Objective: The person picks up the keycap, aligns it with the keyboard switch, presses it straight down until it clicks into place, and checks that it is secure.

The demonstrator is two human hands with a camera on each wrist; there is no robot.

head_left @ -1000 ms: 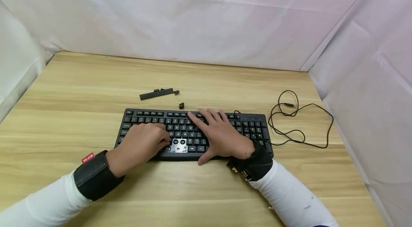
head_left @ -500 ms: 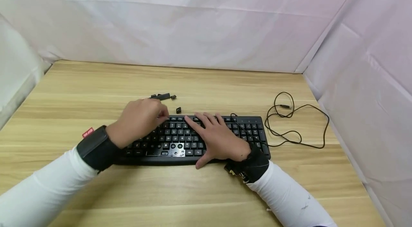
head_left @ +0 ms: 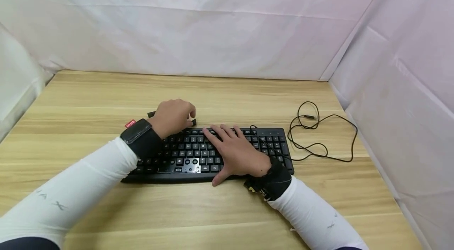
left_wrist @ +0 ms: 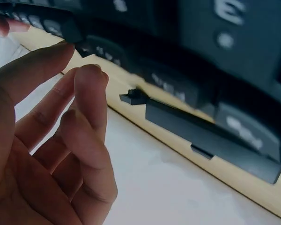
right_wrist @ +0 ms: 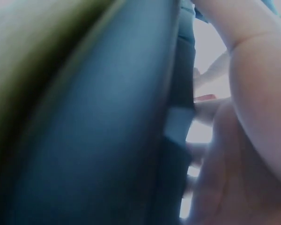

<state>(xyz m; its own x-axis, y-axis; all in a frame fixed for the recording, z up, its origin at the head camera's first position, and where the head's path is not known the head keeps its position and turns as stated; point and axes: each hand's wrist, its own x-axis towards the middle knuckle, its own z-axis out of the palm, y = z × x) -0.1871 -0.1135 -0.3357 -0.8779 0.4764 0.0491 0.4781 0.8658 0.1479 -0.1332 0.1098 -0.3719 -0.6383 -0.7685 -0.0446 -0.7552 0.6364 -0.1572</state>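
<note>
A black keyboard (head_left: 198, 179) lies on the wooden table, with a bare patch (head_left: 191, 167) showing round studs in its lower rows. My left hand (head_left: 173, 118) is over its back edge, fingers loosely bent, with thumb and forefinger apart in the left wrist view. Close by the thumb tip is a small loose keycap (head_left: 194, 122). Beyond the keyboard, the left wrist view shows a long spacebar (left_wrist: 210, 140) and another loose keycap (left_wrist: 134, 97); the hand mostly hides these in the head view. My right hand (head_left: 235, 155) rests spread on the keys, right of the bare patch.
A thin black cable (head_left: 333, 158) runs across the keyboard's right part and lies in loops on the table (head_left: 227, 218). White cloth (head_left: 198, 41) hangs along the back and both sides.
My left hand has gone from the lower keys up and away from me to the loose keycaps behind the keyboard. Its fingers have loosened. The right hand stays on the keys.
</note>
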